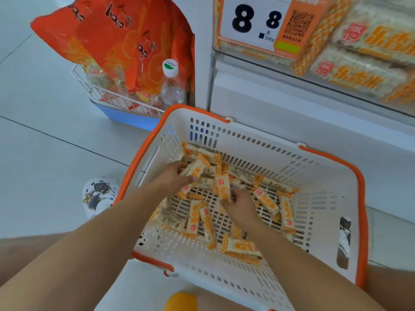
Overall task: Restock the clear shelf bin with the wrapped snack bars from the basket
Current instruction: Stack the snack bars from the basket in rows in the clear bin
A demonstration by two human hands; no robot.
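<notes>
Both hands reach into the white basket with the orange rim, which stands on the floor below the shelf. The left hand has its fingers curled around a few wrapped snack bars. The right hand pinches one upright snack bar between thumb and fingers. More bars lie loose on the basket bottom. The clear shelf bin sits above at the right, already holding bars behind a price label.
</notes>
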